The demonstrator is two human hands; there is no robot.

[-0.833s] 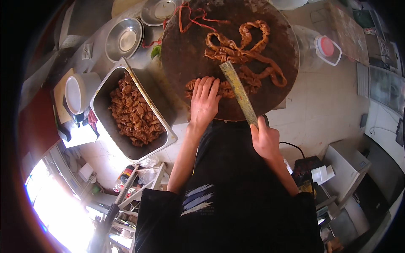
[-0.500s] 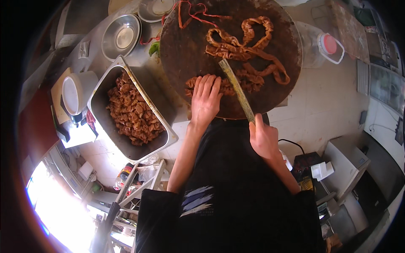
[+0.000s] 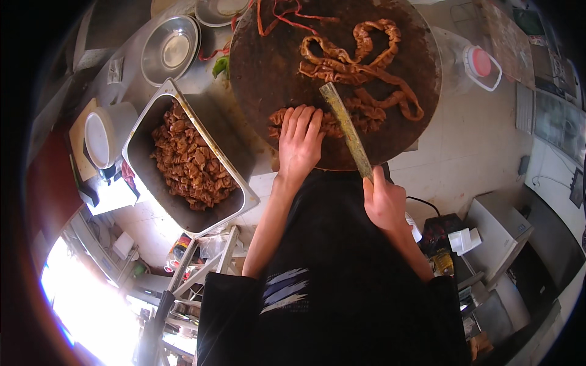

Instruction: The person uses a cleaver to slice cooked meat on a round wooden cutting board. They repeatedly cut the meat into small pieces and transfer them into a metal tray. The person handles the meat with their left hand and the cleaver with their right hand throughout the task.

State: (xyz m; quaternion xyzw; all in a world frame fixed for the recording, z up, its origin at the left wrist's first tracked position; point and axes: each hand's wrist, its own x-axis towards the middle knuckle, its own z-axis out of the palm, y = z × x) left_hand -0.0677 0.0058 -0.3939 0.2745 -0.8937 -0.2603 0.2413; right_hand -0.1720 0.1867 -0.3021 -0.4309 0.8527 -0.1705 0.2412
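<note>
On a round dark chopping board (image 3: 262, 67), my left hand (image 3: 299, 143) is closed over a row of brown braised intestine (image 3: 369, 117), its fingers together and pressing it down. My right hand (image 3: 386, 204) grips a cleaver (image 3: 346, 129). The blade, seen nearly edge-on, stands across the row just right of my left fingertips; whether its edge touches the board is hidden. Farther back on the board lies a long uncut intestine (image 3: 329, 70) in loose loops. Left of the board, a deep metal pan (image 3: 210, 146) holds a heap of cut brown pieces (image 3: 192, 165).
Red strings (image 3: 284, 15) trail over the board's far left edge, near a green pepper (image 3: 221, 67). Metal bowls (image 3: 149, 58) and a white lidded tub (image 3: 101, 139) stand at the left. A clear jug with a pink cap (image 3: 480, 62) is at the right.
The cleaver's blade leans a little more, showing more of its face. My right hand has shifted slightly right. My left hand stays over the row, and the whole view has moved slightly.
</note>
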